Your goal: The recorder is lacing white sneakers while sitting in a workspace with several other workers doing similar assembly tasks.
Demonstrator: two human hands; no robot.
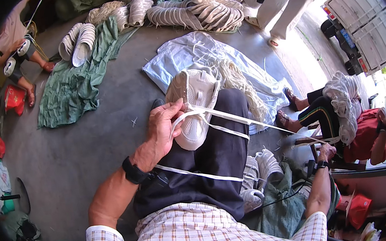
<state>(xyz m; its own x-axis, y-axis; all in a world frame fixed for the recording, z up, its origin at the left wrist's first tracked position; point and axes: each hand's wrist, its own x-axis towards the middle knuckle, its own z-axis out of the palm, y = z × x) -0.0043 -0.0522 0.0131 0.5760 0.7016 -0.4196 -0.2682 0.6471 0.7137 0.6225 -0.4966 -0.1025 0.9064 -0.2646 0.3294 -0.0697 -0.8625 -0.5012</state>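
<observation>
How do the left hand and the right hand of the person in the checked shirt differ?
The left hand works close in, fingertips at the pale shoe; the right hand is stretched far out to the side. The right hand is closed on a taut white lace, while the left hand's exact grip is unclear. Both wear a dark wristband.

Your shoe (193, 96), centre: matt mesh, smoother panels. Your lace (226, 115): flat matt cloth. Green sheet (73, 96), upper left: crinkled plastic.
</observation>
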